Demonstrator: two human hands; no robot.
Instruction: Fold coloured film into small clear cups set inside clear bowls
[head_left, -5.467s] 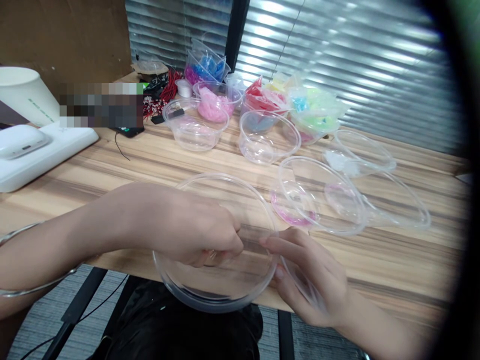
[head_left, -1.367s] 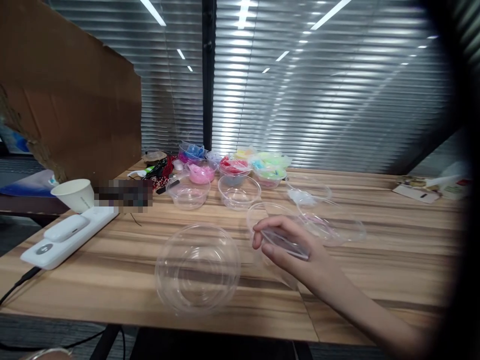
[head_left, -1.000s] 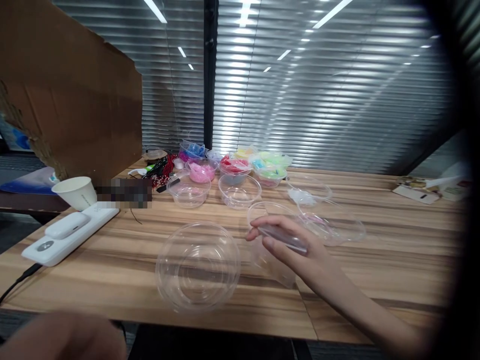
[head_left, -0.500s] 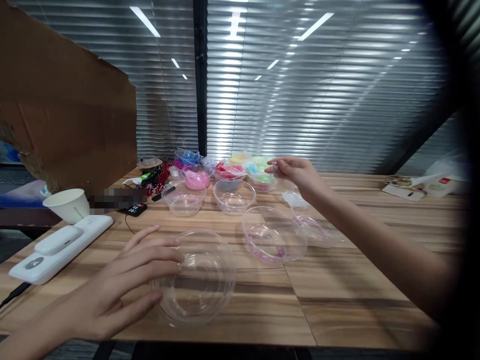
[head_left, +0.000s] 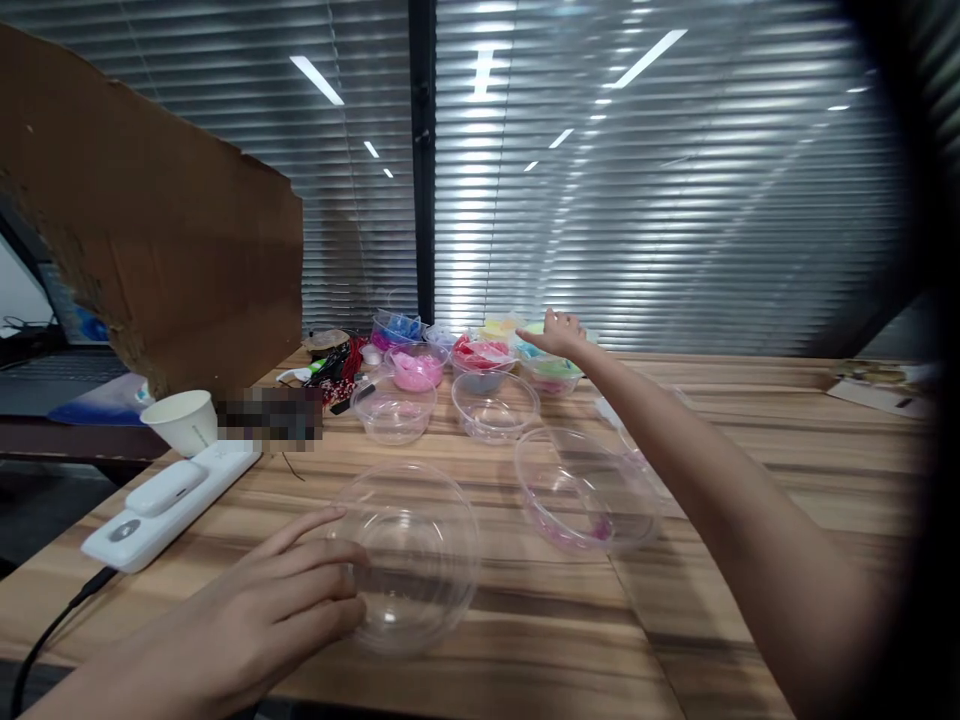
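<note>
Close in front of me a clear round plastic bowl (head_left: 420, 640) stands on the wooden table. My left hand (head_left: 292, 590) has its fingers hooked over the bowl's left rim, gripping its edge. At the back, my right hand (head_left: 559, 335) is stretched out above a bowl with green and blue contents (head_left: 551, 375). One finger points left, the others are apart, and I see nothing held. A red-filled bowl (head_left: 484, 352) sits just left of that hand. Beneath my right forearm lies a large tilted clear bowl (head_left: 577, 490) with a pinkish tint.
Two clear bowls, one left (head_left: 394, 410) and one right (head_left: 495, 408), stand mid-table, with pink (head_left: 416, 370) and blue (head_left: 401, 330) filled bowls behind. On the left are a white power strip (head_left: 169, 510), a paper cup (head_left: 182, 422) and cardboard (head_left: 202, 250). A packet (head_left: 877, 390) lies far right.
My right hand has moved back over the green and blue bowl, and its fingers have spread. My left hand's fingers have curled onto the near bowl's rim. The view has shifted slightly left.
</note>
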